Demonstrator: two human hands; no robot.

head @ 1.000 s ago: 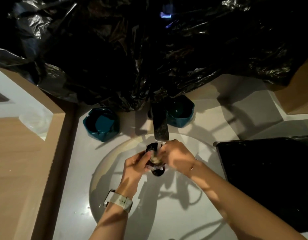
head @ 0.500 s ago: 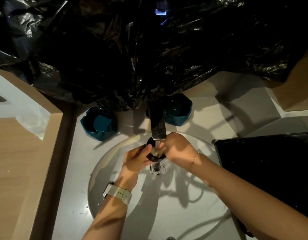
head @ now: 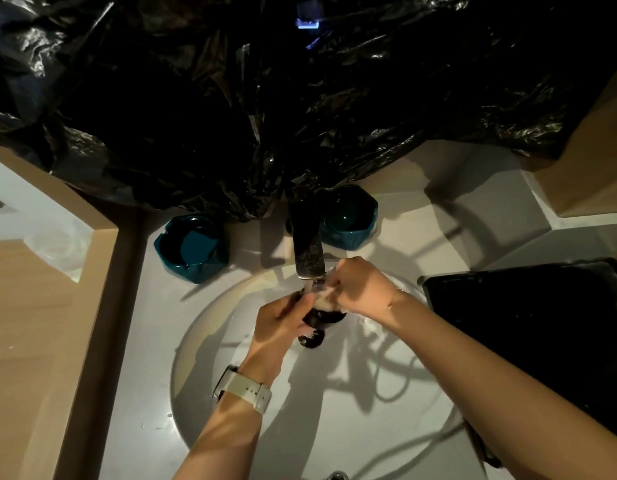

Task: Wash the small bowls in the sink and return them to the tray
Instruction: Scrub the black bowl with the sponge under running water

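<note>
A small dark bowl [head: 322, 315] is held under the faucet [head: 307, 244] above the white round sink [head: 352, 393]. My left hand [head: 282, 322], with a pale watch strap on the wrist, grips the bowl from the left. My right hand [head: 362, 285] curls over the bowl's rim from the right, its fingers by the running water. Two teal bowls stand on the counter behind the sink, one [head: 192, 247] left of the faucet and one [head: 350, 216] right of it. The black tray [head: 542, 327] lies on the counter to the right.
Crumpled black plastic sheeting [head: 300, 98] covers the wall above the sink and hangs down to the faucet. A wooden shelf edge [head: 102, 323] borders the counter on the left. The dark drain [head: 312, 341] shows just below the bowl.
Both hands have stayed at the faucet with the bowl. The bowl has turned a little between them, and my right hand has shifted slightly up and right over its rim.
</note>
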